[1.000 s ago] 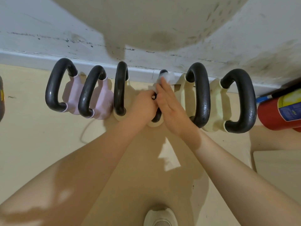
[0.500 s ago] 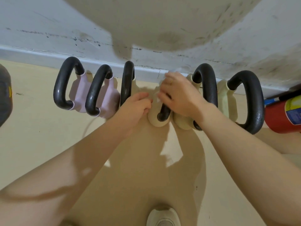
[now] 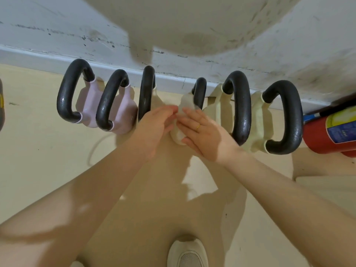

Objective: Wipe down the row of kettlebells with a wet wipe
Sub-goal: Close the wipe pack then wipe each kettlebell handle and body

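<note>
Several kettlebells with black handles stand in a row on the floor against the wall: two pink ones (image 3: 90, 105) at the left, cream ones further right. Both hands are at the middle cream kettlebell (image 3: 185, 101), just below its handle (image 3: 200, 91). My right hand (image 3: 202, 135) lies flat on its body, fingers straight and spread, and a scrap of the white wet wipe (image 3: 196, 108) shows at the fingertips. From the left, my left hand (image 3: 156, 124) touches the same body with relaxed fingers. The hands hide the lower part of this kettlebell.
A red fire extinguisher (image 3: 331, 135) lies at the right end of the row, beside the last cream kettlebell (image 3: 287, 116). A scuffed white wall (image 3: 57, 35) runs behind. My white shoe (image 3: 187, 253) is at the bottom, and a dark object (image 3: 1, 105) at the left edge.
My right hand has come down from the top of the middle kettlebell's handle and now lies flat on its body. My left hand has opened against its side.
</note>
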{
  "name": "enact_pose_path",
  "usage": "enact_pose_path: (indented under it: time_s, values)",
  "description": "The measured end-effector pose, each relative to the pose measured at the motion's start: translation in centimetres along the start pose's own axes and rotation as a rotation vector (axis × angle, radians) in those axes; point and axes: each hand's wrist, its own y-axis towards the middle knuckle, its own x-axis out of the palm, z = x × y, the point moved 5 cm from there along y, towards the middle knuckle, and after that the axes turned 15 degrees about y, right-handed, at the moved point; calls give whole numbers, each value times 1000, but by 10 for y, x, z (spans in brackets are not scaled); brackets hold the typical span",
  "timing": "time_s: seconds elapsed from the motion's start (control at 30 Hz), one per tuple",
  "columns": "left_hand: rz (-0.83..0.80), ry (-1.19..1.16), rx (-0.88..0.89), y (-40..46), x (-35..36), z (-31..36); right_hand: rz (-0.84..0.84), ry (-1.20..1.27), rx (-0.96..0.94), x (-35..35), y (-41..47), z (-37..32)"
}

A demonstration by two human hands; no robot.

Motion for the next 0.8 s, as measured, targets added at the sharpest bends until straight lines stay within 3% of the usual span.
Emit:
enact_pose_path:
  time_s: [0.13, 0.3, 0.37, 0.5, 0.67, 0.8]
  values:
    - [40, 2, -13, -1, 1, 5, 390, 791, 634, 6, -4, -16]
    - [15, 213, 9, -3, 11, 7, 971, 1128, 1077, -5, -8, -10]
    - [46, 242, 17, -3, 12, 7, 1100, 1217, 1240, -10, -7, 4]
    - [101, 239, -9, -7, 8, 4, 808, 1284, 1470, -6, 10, 18]
    - [193, 295, 112, -14, 0, 2, 679, 924, 1350, 5, 15, 4]
    - [213, 365, 150, -22, -2, -3, 727, 819, 1221, 30, 5, -15]
